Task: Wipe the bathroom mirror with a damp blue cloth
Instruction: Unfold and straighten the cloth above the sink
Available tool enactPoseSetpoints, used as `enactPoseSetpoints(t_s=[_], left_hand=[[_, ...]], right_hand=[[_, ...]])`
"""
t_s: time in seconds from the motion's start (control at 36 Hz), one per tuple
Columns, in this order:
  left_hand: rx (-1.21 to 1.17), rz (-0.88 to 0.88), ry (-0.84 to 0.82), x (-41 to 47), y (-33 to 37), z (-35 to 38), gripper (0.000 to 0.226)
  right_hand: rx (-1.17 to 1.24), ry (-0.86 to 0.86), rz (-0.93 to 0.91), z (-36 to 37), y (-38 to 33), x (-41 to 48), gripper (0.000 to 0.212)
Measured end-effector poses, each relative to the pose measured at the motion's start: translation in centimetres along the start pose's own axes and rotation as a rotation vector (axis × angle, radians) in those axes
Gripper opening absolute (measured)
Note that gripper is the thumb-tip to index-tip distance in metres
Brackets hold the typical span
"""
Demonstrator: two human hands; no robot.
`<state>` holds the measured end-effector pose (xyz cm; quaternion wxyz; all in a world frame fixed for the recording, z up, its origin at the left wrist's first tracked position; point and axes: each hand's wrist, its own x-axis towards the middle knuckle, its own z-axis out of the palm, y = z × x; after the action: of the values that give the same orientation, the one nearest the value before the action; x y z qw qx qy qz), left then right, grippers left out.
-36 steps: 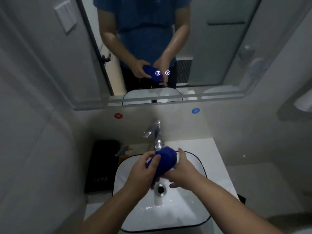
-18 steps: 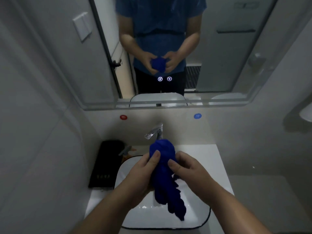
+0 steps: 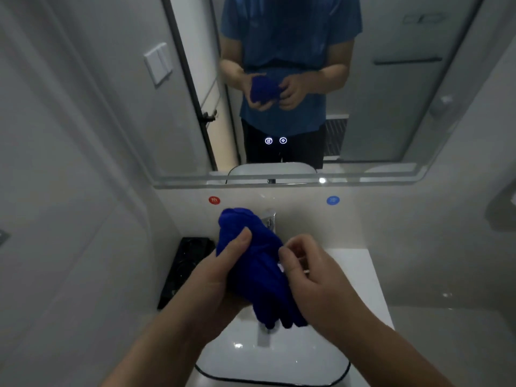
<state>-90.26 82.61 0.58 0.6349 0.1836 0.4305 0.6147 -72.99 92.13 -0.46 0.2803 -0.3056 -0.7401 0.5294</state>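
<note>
Blue cloth [image 3: 257, 269] is bunched up over the sink [image 3: 279, 358], in front of the faucet [image 3: 270, 222] and below the mirror [image 3: 391, 107], clear of the glass. Left hand [image 3: 220, 277] grips its middle, thumb on top. Right hand [image 3: 315, 277] pinches its right edge, fingers curled. Lower end hangs over the basin. Black tray [image 3: 187, 263] sits on the worktop, left of the sink.

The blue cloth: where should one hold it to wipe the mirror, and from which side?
Probably grip the blue cloth at its thick bunched middle, from the left, where the left hand wraps it; its lower ends hang loose over the sink.
</note>
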Motion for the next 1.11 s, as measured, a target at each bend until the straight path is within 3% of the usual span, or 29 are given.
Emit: enactPoseSetpoints(t_s=[0.03, 0.11, 0.14, 0.19, 0.31, 0.44, 0.56, 0.64, 0.72, 0.81, 0.94, 1.03, 1.11], left_hand=[[0.046, 0.024, 0.091, 0.1, 0.1, 0.4, 0.078], [0.097, 0.043, 0.23, 0.3, 0.2, 1.4, 0.077], [0.104, 0.033, 0.232, 0.3, 0.3, 1.5, 0.072], [0.164, 0.037, 0.212, 0.3, 0.6, 1.0, 0.061], [0.229, 0.053, 0.234, 0.2, 1.2, 0.0, 0.051], [0.302, 0.161, 0.323, 0.9, 1.2, -0.1, 0.052], [0.244, 0.126, 0.288, 1.4, 1.6, -0.4, 0.052], [0.199, 0.073, 0.281, 1.5, 1.9, -1.3, 0.056], [0.168, 0.023, 0.316, 1.4, 2.4, -2.7, 0.034], [0.224, 0.016, 0.358, 1.6, 2.5, -3.3, 0.022], [0.257, 0.026, 0.298, 2.1, 1.9, -2.8, 0.04], [0.311, 0.093, 0.287, 2.3, 1.7, -2.6, 0.045], [0.322, 0.12, 0.269, 2.2, 1.5, -3.0, 0.046]], right_hand=[[0.001, -0.025, 0.022, 0.2, -0.4, -0.4, 0.024], [-0.162, -0.094, 0.024, 1.2, -1.3, -1.3, 0.073], [-0.186, -0.09, 0.012, 1.3, -1.3, -1.2, 0.071], [-0.154, -0.102, 0.018, 0.9, -1.2, -0.6, 0.046], [-0.071, -0.308, 0.115, -1.4, -0.8, 0.6, 0.019], [-0.072, -0.336, 0.145, -2.3, -0.3, 1.6, 0.032], [0.033, -0.312, 0.145, -2.7, 0.4, 2.1, 0.02], [0.216, -0.319, 0.209, -3.5, 1.3, 2.1, 0.028], [0.323, -0.34, 0.299, -4.9, 1.5, 2.2, 0.029], [0.262, -0.322, 0.319, -5.0, 1.1, 2.3, 0.05], [0.14, -0.329, 0.324, -2.8, 0.0, 2.5, 0.085], [0.254, -0.33, 0.498, -3.0, 0.0, 2.9, 0.08], [0.228, -0.373, 0.455, -3.3, -0.2, 2.9, 0.07]])
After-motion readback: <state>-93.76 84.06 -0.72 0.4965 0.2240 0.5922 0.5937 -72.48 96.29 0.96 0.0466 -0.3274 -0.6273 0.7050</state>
